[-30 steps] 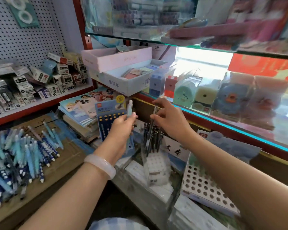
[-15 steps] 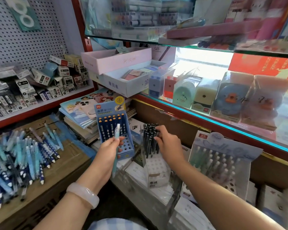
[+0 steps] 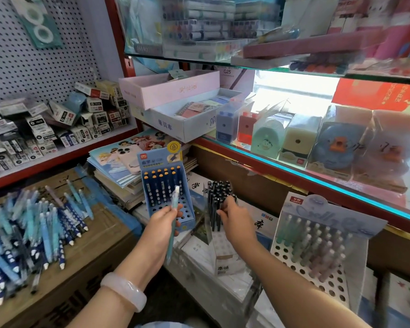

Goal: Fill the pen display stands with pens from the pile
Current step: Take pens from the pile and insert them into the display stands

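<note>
your left hand (image 3: 162,223) has its fingers clamped on a light blue pen (image 3: 173,218), held upright before the blue stand (image 3: 163,185), seemingly lined up for an empty hole. your right hand (image 3: 234,217) pinches a black pen (image 3: 219,209) in the clear stand (image 3: 223,252), probably seating it. the pile (image 3: 31,233) lies on the cardboard surface (image 3: 57,287), left.

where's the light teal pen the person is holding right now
In the head view, the light teal pen is gripped upright in the left hand, just in front of the blue cardboard pen stand, left of centre.
</note>
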